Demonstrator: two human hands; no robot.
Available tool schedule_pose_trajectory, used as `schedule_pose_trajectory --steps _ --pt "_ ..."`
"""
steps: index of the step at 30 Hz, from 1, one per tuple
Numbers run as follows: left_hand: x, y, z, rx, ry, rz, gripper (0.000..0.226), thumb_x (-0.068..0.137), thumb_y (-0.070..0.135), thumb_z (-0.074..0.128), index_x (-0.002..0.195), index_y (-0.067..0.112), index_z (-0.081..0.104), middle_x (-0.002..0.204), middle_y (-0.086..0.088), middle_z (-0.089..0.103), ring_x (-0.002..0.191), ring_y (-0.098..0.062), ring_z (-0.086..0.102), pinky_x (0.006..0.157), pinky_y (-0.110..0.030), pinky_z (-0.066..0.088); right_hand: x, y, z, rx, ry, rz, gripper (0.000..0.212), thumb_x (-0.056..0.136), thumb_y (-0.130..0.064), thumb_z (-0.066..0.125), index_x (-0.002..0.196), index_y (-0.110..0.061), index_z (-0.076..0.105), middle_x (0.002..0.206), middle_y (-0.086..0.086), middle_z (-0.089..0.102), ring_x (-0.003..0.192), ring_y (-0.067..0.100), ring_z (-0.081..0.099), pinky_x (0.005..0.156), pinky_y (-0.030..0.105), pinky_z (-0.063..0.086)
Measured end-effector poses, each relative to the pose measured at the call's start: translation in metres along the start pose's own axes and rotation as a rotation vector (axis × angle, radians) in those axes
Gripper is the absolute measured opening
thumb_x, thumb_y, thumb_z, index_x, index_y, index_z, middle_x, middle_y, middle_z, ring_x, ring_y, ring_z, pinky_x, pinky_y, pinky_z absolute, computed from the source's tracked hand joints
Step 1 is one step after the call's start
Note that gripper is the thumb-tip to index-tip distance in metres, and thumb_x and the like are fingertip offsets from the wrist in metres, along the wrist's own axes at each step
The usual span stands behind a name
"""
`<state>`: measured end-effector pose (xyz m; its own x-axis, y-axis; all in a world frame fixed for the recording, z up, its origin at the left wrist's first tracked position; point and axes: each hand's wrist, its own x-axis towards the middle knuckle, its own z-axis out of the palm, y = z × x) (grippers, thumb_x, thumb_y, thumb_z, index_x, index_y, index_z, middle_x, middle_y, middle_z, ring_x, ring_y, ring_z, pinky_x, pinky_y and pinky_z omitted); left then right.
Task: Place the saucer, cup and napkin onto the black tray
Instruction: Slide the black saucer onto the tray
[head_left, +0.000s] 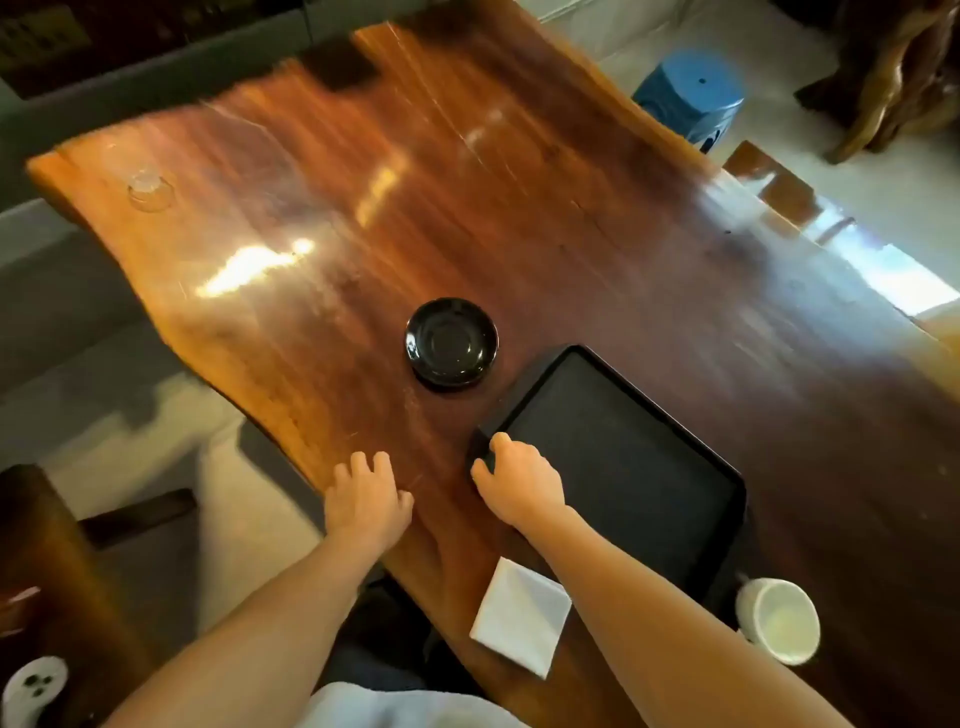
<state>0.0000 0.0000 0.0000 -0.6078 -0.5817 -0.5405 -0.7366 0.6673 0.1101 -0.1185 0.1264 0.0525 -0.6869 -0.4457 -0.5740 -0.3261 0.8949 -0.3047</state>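
Note:
A black rectangular tray (628, 457) lies empty on the wooden table, turned at an angle. My right hand (519, 480) grips its near left corner, fingers curled over the rim. My left hand (366, 499) rests flat on the table's near edge, fingers apart and holding nothing. A glossy black saucer (451, 342) sits on the wood just beyond the tray's far left corner. A folded white napkin (521, 614) lies near the table edge under my right forearm. A white cup (777, 619) stands upright at the tray's near right end.
A clear glass lid or dish (149, 189) sits at the table's far left corner, a dark square mat (340, 66) at the far end. A blue stool (688, 98) stands beyond the right side. Dark wooden seats are at the left.

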Motion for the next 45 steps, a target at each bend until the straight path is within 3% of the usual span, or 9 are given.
schedule_pose_trajectory --steps 2,4,8,15,20,30,34,37,45 --pt "0.009 0.001 0.013 0.036 -0.058 -0.047 0.058 0.096 0.056 0.050 0.143 0.023 0.042 0.152 -0.012 0.041 0.136 -0.033 0.043 0.106 -0.042 0.044 0.011 -0.007 0.001 0.057 0.000 0.026 0.035 0.101 -0.038 0.048 0.126 -0.015 0.055 0.102 0.002 0.064 0.081 0.018 0.059 0.065 0.032 0.050" --pt "0.014 0.007 0.032 0.051 -0.085 -0.060 0.082 0.095 0.066 0.045 0.161 0.022 0.023 0.168 -0.017 0.019 0.152 -0.043 0.023 0.119 -0.053 0.029 0.022 -0.012 0.002 0.139 0.010 0.068 0.038 0.101 -0.038 0.049 0.130 -0.015 0.054 0.105 0.003 0.065 0.081 0.017 0.059 0.065 0.030 0.047" --pt "0.017 0.029 0.067 0.008 -0.035 -0.157 0.106 0.087 0.081 0.038 0.166 0.018 0.002 0.171 -0.022 -0.005 0.155 -0.051 -0.003 0.123 -0.065 0.009 0.049 -0.023 0.010 0.396 0.000 0.187 0.038 0.102 -0.040 0.049 0.133 -0.018 0.049 0.096 0.001 0.069 0.071 0.018 0.070 0.066 0.035 0.062" --pt "0.024 0.047 0.106 -0.058 0.061 -0.230 0.120 0.077 0.086 0.047 0.165 0.011 0.014 0.170 -0.025 0.001 0.154 -0.052 -0.006 0.119 -0.070 -0.004 0.092 -0.038 0.019 0.614 0.002 0.291 0.049 0.104 -0.038 0.046 0.147 -0.017 0.035 0.097 0.005 0.066 0.047 0.013 0.066 0.036 0.020 0.046" --pt "0.027 0.047 0.121 -0.084 0.151 -0.209 0.120 0.073 0.086 0.050 0.162 0.009 0.026 0.169 -0.026 0.012 0.155 -0.052 0.002 0.120 -0.070 -0.001 0.124 -0.047 0.015 0.743 0.050 0.342 0.041 0.105 -0.037 0.046 0.135 -0.011 0.037 0.074 0.007 0.066 0.053 0.026 0.069 0.043 0.029 0.050" --pt "0.031 0.043 0.137 -0.077 0.303 -0.230 0.110 0.073 0.078 0.049 0.159 0.011 0.030 0.168 -0.024 0.017 0.155 -0.049 0.007 0.121 -0.069 0.004 0.156 -0.031 0.019 0.989 0.083 0.559 0.066 0.103 -0.021 0.052 0.153 -0.011 0.011 0.075 0.007 0.062 0.046 0.020 0.068 0.039 0.023 0.047" --pt "0.031 0.044 0.138 -0.070 0.320 -0.244 0.109 0.074 0.077 0.050 0.158 0.011 0.032 0.168 -0.024 0.019 0.155 -0.048 0.009 0.121 -0.068 0.004 0.161 -0.025 0.021 1.122 0.012 0.603 0.042 0.106 -0.019 0.046 0.145 -0.009 0.033 0.093 0.013 0.069 0.034 0.015 0.063 0.032 0.017 0.042" --pt "0.032 0.044 0.140 -0.060 0.337 -0.251 0.109 0.074 0.078 0.049 0.158 0.012 0.033 0.168 -0.023 0.019 0.155 -0.048 0.009 0.121 -0.068 0.004 0.166 -0.027 0.027 1.119 -0.004 0.557 0.029 0.105 -0.017 0.047 0.132 -0.006 0.043 0.096 0.016 0.071 0.044 0.013 0.060 0.032 0.018 0.038" --pt "0.032 0.043 0.141 -0.030 0.334 -0.257 0.109 0.075 0.079 0.045 0.159 0.013 0.031 0.168 -0.023 0.019 0.155 -0.049 0.010 0.122 -0.068 0.005 0.157 -0.030 0.026 1.236 -0.129 0.508 0.037 0.106 -0.012 0.042 0.143 -0.010 0.038 0.082 0.013 0.066 0.042 0.007 0.043 0.036 0.017 0.033"
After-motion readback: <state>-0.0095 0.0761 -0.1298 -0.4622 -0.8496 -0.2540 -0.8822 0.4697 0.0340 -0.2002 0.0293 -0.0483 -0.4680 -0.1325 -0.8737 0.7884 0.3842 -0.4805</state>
